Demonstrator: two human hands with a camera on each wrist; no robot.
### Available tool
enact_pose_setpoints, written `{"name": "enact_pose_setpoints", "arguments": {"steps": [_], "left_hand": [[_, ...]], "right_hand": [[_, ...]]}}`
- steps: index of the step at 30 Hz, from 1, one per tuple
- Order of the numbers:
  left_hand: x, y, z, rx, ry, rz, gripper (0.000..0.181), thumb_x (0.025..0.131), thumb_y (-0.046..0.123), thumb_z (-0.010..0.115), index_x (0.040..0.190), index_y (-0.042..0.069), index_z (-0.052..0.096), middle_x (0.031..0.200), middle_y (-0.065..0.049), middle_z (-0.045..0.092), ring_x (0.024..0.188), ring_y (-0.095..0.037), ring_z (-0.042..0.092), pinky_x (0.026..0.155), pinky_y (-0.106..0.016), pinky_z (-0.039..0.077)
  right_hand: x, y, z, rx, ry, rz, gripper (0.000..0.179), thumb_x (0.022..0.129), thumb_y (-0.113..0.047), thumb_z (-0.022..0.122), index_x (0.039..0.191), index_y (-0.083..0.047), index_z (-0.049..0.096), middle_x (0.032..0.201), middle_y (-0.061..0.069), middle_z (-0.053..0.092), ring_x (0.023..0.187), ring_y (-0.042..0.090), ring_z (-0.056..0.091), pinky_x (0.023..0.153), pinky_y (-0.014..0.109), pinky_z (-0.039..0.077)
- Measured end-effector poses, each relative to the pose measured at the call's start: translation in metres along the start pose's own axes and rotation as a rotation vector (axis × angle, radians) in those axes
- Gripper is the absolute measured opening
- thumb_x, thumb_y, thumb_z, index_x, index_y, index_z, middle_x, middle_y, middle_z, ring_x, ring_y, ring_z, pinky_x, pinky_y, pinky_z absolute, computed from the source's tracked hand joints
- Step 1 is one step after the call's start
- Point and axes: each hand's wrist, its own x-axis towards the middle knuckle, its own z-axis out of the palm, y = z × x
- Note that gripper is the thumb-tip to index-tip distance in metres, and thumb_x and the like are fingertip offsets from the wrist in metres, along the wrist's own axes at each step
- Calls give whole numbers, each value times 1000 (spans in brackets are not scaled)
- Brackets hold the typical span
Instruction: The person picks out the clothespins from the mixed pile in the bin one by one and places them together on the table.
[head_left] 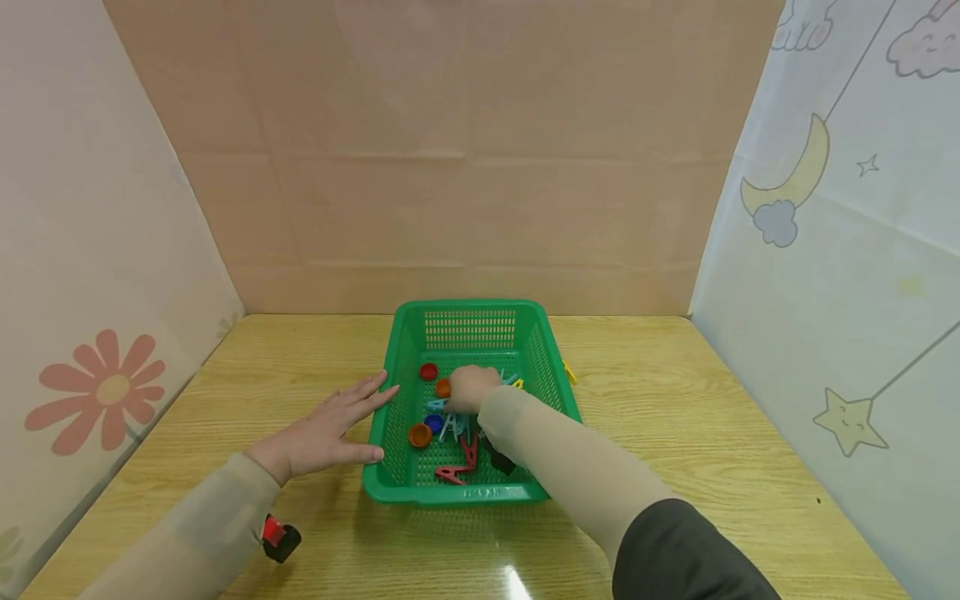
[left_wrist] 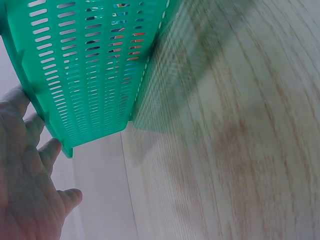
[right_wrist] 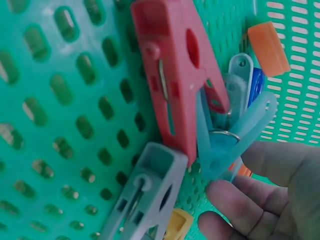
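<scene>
A green plastic basket [head_left: 480, 492] stands on the table, with clothespins and small round caps in it. My left hand [head_left: 330, 432] has its fingers spread, fingertips at the basket's left rim. Inside, my right hand [head_left: 471, 389] is curled low among the clothespins. In the right wrist view its thumb and fingers come together at the lower end of a light-blue clothespin [right_wrist: 215, 159], pinching it; the contact is partly hidden. Around it lie a red clothespin [right_wrist: 172, 75], a grey-blue clothespin [right_wrist: 150, 192] and an orange cap [right_wrist: 269, 48].
A red cap [head_left: 428, 372], a blue cap [head_left: 433, 423] and another orange cap [head_left: 420, 435] lie in the left half of the basket. Outside its right wall is a yellow clothespin [head_left: 570, 372]. Wall sheets enclose the wooden table [head_left: 675, 433] at the back and sides.
</scene>
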Motion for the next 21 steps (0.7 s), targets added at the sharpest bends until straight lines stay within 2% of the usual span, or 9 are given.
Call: {"name": "enact_pose_setpoints", "arguments": {"steps": [4,7,12,17,21], "left_hand": [[0,0,0,-1,0,-1,83,88,46,66,155,20,24,161,-10,9,145,-41,8,105,-72,6],[0,0,0,1,2,1,83,88,46,66,155,20,24,161,-10,9,144,-41,9,105,-72,7],[0,0,1,3,7,4,83,88,46,66,155,20,24,161,-10,10,144,-41,9,105,-72,7],[0,0,1,2,8,5,83,88,47,66,155,20,24,161,-10,9,144,-41,9,105,-72,7],[0,0,1,-1,9,5,83,88,46,66,155,21,24,161,-9,9,144,-41,9,105,-72,7]], "right_hand": [[0,0,0,-18,3,15,21,91,-31,63,74,-19,62,71,-4,58,68,15,51,81,39,43],[1,0,-1,-35,8,56,21,93,-26,59,74,-17,64,74,0,61,69,16,54,84,42,45],[-2,-1,-3,-56,21,115,22,96,-26,55,82,-17,68,82,4,63,72,18,56,80,39,50],[-1,2,-1,-44,7,98,30,98,-23,53,70,-18,63,69,1,59,61,14,49,73,35,47],[-1,4,-1,-41,-13,73,32,97,-19,52,65,-19,55,65,0,54,61,14,43,76,37,43]]}}
